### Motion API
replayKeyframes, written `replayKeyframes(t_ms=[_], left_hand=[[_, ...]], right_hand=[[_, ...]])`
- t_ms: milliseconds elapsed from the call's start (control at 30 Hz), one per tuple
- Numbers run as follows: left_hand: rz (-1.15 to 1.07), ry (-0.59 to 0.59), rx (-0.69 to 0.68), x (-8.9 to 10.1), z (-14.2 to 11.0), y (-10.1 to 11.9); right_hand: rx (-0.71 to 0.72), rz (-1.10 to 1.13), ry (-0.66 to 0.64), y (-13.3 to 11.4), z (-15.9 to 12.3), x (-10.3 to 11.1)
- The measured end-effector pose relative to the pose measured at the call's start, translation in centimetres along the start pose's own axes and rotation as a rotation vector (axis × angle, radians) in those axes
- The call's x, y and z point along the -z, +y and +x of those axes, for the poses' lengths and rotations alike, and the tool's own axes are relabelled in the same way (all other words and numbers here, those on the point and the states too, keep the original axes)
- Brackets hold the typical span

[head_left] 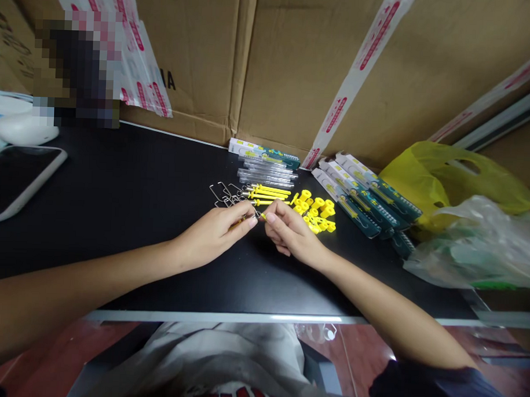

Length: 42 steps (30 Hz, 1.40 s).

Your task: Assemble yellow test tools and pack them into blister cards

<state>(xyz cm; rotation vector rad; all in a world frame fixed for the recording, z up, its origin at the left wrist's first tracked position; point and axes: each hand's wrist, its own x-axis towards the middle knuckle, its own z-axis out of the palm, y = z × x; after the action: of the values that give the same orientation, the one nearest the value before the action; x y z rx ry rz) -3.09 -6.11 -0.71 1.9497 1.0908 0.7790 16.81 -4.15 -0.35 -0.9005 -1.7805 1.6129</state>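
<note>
My left hand (218, 231) and my right hand (287, 231) meet over the black table (130, 199), fingertips pinched together on one thin yellow stick part (249, 219) held between them. Just behind the hands lie several wire clips (224, 194), a row of yellow sticks (268, 193) and a heap of small yellow caps (315, 212). Clear tubes (266, 175) lie further back.
Green-and-white packaged boxes (365, 196) lie fanned at the right, one more box (264, 152) at the back. A yellow plastic bag (448, 176) and a clear bag (476, 246) fill the right side. A phone (13, 178) lies at the left. Cardboard cartons (295, 66) wall the back.
</note>
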Motion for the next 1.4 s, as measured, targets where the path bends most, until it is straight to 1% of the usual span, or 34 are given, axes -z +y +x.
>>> replayKeyframes(t_ms=[133, 333, 567, 800, 1067, 1233, 1300, 1400], left_hand=[[-0.028, -0.016, 0.027, 0.0, -0.1, 0.2], [-0.015, -0.015, 0.031, 0.1, -0.1, 0.4], [0.105, -0.006, 0.000, 0.2, -0.1, 0.4], [0.290, -0.007, -0.042, 0.0, 0.1, -0.5], [0.362, -0.036, -0.051, 0.1, 0.3, -0.6], [0.443, -0.087, -0.040, 0.2, 0.2, -0.2], [0.461, -0.101, -0.037, 0.2, 0.1, 0.1], [0.451, -0.095, -0.019, 0.2, 0.1, 0.2]], right_hand=[[-0.070, 0.030, -0.020, -0.2, 0.1, 0.0], [-0.118, 0.067, -0.030, -0.1, 0.2, -0.1], [-0.157, 0.103, -0.049, 0.0, 0.3, 0.0], [-0.193, 0.115, -0.077, 0.1, 0.3, 0.1], [-0.214, 0.149, -0.118, -0.3, 0.2, 0.3], [-0.292, 0.171, -0.167, -0.4, 0.1, 0.6], [-0.298, 0.186, -0.166, -0.3, 0.1, 0.5], [-0.272, 0.201, -0.140, -0.1, 0.2, 0.2]])
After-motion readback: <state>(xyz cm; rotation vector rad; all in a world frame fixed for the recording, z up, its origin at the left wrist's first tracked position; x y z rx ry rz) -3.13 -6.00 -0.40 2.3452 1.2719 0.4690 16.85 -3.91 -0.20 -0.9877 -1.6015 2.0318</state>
